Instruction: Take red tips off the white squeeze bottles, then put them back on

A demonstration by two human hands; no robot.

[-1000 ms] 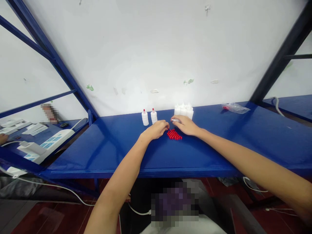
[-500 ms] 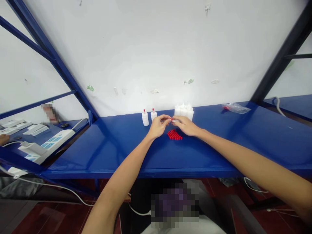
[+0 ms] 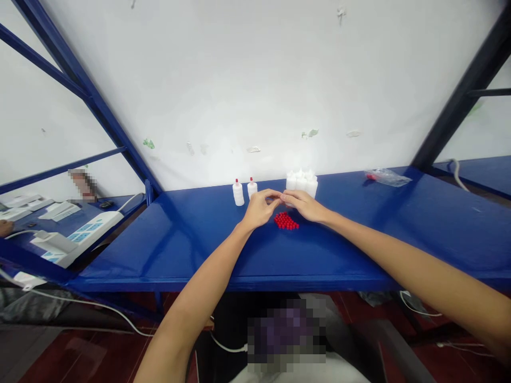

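My left hand (image 3: 261,207) and my right hand (image 3: 302,205) meet at the fingertips above the table, both closed. Between the left fingers is a small red cap, now hidden by them. Inside the curled right hand is what looks like a white dropper bottle, almost wholly covered. Just below the hands lies a pile of red caps (image 3: 286,221). To the left stand two white bottles, one red-capped bottle (image 3: 238,194) in full view and another capped bottle (image 3: 252,187) partly behind my left hand. Behind my right hand is a cluster of uncapped white bottles (image 3: 302,182).
A clear plastic bag (image 3: 389,177) with something red inside lies on the blue table (image 3: 191,239) at the right. Left of the table are a white power strip (image 3: 93,230), cables and white boxes. Another person's hand (image 3: 6,227) shows at the far left edge.
My hands have drawn closer and the fingertips now meet. The red cap and the white tip that showed between them are covered.
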